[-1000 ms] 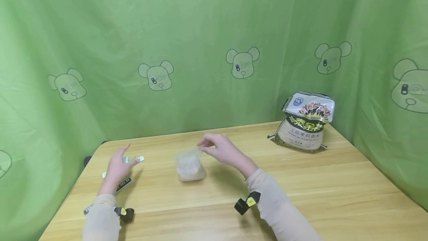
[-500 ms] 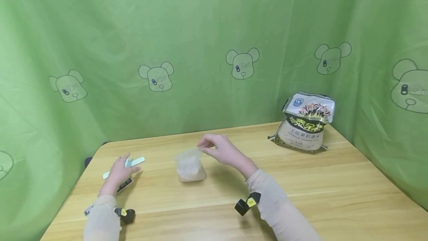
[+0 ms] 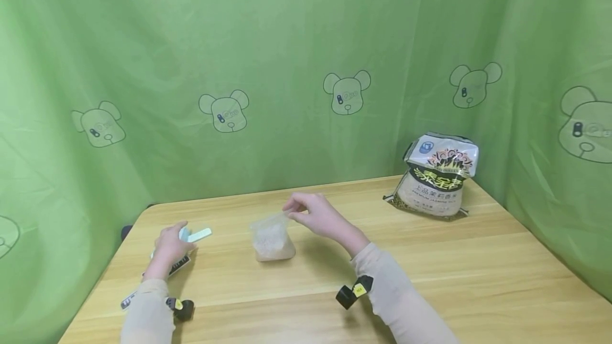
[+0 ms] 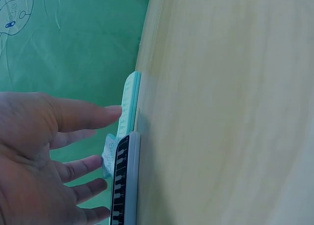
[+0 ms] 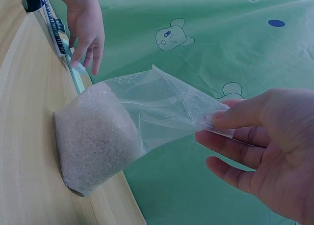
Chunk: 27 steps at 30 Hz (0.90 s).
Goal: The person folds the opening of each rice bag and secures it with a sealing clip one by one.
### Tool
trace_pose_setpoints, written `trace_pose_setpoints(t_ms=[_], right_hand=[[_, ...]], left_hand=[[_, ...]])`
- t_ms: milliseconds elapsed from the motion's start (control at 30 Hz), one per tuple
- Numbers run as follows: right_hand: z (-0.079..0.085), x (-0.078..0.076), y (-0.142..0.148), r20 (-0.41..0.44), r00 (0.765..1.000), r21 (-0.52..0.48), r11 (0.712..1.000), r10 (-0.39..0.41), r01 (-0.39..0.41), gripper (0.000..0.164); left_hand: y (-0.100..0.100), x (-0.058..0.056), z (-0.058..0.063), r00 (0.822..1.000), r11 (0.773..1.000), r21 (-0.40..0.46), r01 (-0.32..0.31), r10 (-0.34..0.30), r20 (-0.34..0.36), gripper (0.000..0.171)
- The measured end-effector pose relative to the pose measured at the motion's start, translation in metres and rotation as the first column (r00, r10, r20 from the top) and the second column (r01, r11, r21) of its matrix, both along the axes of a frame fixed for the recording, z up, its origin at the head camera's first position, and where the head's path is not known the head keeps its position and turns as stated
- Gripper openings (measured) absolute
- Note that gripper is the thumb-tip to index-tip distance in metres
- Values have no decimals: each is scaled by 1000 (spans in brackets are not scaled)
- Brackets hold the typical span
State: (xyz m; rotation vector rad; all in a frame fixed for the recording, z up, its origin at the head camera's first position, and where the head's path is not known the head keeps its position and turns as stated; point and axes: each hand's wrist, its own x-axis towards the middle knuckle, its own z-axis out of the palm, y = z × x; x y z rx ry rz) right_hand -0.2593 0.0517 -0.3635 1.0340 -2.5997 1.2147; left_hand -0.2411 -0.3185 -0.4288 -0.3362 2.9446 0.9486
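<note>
A clear plastic bag of rice point(image 3: 272, 242) stands on the table, its filled bottom resting there. My right hand point(image 3: 321, 217) pinches the bag's upper right corner between thumb and fingers; the right wrist view shows the clear film point(image 5: 162, 104) pulled out toward it. At the left, my left hand point(image 3: 168, 246) reaches over a mint-green bag clip point(image 3: 200, 235), its thumb at the clip's edge and its fingers fairly straight. Beside that lies a second bag clip point(image 4: 121, 183) with a black-and-white piano-key pattern, partly hidden under the left wrist in the head view.
A large printed sack of jasmine rice point(image 3: 432, 177) stands at the table's back right corner. Green curtains point(image 3: 306, 41) with bear-head drawings enclose the wooden table point(image 3: 478, 275). Each wrist carries a black camera strap.
My left hand has come down onto the mint clip, its spread fingers drawing in a little. The clip has shifted slightly right and nearer. My right hand keeps its hold on the bag's corner.
</note>
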Motion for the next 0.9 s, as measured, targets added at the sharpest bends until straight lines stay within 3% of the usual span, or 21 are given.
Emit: trace_pose_setpoints(t_ms=[700,900], right_hand=[[1,1,0,-1,1000,2,1000,7,-7,11],[1,1,0,5,1000,3,1000,6,-6,11]], left_hand=[[4,3,3,996,998,6,-69,68,54,67],[5,4,2,997,997,-11,-73,74,26,59]])
